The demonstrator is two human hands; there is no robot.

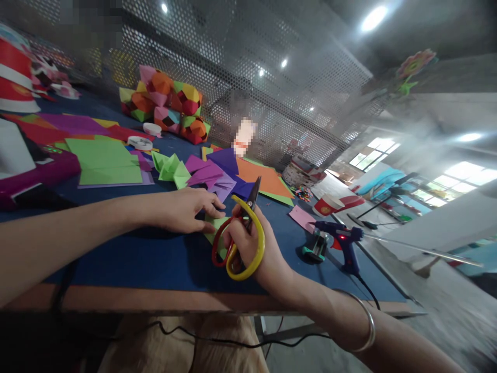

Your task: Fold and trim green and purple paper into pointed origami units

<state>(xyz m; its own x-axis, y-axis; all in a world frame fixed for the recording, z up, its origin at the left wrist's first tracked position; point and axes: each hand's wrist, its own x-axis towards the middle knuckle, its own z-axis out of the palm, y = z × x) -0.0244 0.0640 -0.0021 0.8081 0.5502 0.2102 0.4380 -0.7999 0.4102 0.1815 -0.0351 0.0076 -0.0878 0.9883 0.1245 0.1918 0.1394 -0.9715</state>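
My right hand (274, 261) grips a pair of scissors (261, 247) with one yellow and one red handle loop. Their dark blades point up and away from me, and no paper shows between them. Under both hands a small piece of light green paper (216, 225) lies on the blue table top, partly hidden by fingers and handles. My left hand (180, 210) rests palm down, its thumb and fingers apart, with the fingertips on or beside that paper. Just beyond it are folded purple paper pieces (207, 173) and folded green ones (171, 168).
A glue gun (345, 238) with a red light stands on the right, near a green tape dispenser (316, 248) and pink paper (302, 217). Orange sheets (262, 178) lie ahead. Green sheets (104, 160), white tape rolls (140, 143) and paper models (166, 103) are on the left.
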